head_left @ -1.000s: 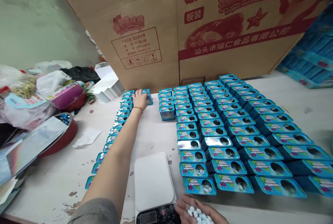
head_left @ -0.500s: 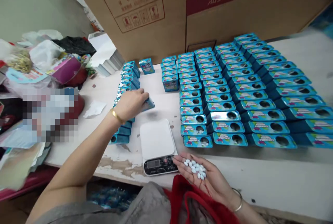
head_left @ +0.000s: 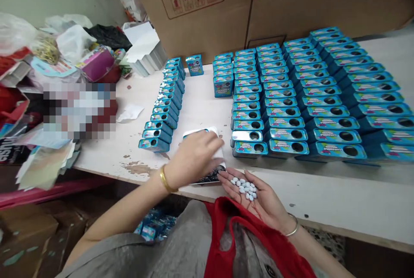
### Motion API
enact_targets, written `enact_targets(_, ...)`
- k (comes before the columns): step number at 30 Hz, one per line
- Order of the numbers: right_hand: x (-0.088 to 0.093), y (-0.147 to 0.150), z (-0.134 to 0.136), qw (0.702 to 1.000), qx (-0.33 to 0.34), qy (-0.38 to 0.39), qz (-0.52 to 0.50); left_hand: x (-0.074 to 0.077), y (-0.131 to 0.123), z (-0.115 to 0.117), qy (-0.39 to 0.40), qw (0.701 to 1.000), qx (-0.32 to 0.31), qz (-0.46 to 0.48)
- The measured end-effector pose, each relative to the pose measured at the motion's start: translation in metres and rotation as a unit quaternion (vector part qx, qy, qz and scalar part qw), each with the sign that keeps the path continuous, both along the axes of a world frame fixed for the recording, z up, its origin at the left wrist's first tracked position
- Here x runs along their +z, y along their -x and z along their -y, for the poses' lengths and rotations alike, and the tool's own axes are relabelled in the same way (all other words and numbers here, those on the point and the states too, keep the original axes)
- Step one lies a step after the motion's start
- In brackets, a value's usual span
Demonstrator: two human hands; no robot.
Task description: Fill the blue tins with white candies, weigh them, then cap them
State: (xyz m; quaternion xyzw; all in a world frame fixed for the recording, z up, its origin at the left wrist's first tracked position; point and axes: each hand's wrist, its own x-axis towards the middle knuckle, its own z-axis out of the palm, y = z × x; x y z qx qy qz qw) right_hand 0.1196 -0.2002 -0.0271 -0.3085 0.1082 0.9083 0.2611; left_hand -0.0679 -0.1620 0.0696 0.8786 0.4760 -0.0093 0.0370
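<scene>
My left hand [head_left: 194, 157] is closed over a small blue tin [head_left: 193, 133] and rests on the white kitchen scale [head_left: 221, 154] near the table's front edge. Only the tin's far edge shows past my fingers. The hand hides most of the scale; part of its dark display [head_left: 211, 177] shows below. My right hand [head_left: 258, 202] lies palm up just right of the scale, cupping a small heap of white candies [head_left: 246, 187]. A gold bangle is on each wrist.
Many blue tins with round holes stand in rows [head_left: 307, 97] to the right of the scale, and one column [head_left: 164, 105] runs on its left. Big cardboard boxes [head_left: 207, 15] wall off the back. Bags and papers [head_left: 64, 67] pile up at left. A red cloth [head_left: 233, 226] lies in my lap.
My left hand has carried a tin from the far end of the left column back onto the scale. The view has tilted down. The right hand has stayed cupped with the candies.
</scene>
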Motion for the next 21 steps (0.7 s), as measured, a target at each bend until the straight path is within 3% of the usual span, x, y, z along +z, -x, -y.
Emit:
enact_targets(3, -0.002, 0.0, 0.003, 1.0, -0.019, 0.013, -0.008, -0.029, -0.032, 0.034, 0.066, 0.995, -0.053, 0.054)
enact_targets(6, -0.002, -0.001, 0.006, 1.0, -0.009, 0.029, 0.0, -0.061, -0.055, 0.057, 0.077, 0.994, -0.017, 0.071)
enact_targets(8, -0.002, -0.001, 0.007, 0.999, -0.006, 0.035, 0.006, -0.075, -0.061, 0.064, 0.074, 0.994, 0.015, 0.083)
enact_targets(13, -0.003, 0.002, 0.011, 0.998, -0.009, 0.05, 0.026, -0.082, -0.057, 0.067, 0.087, 0.989, 0.074, 0.095)
enact_targets(21, -0.006, 0.004, 0.011, 0.998, 0.03, 0.046, 0.034, -0.084, -0.056, 0.067, 0.105, 0.988, 0.067, 0.087)
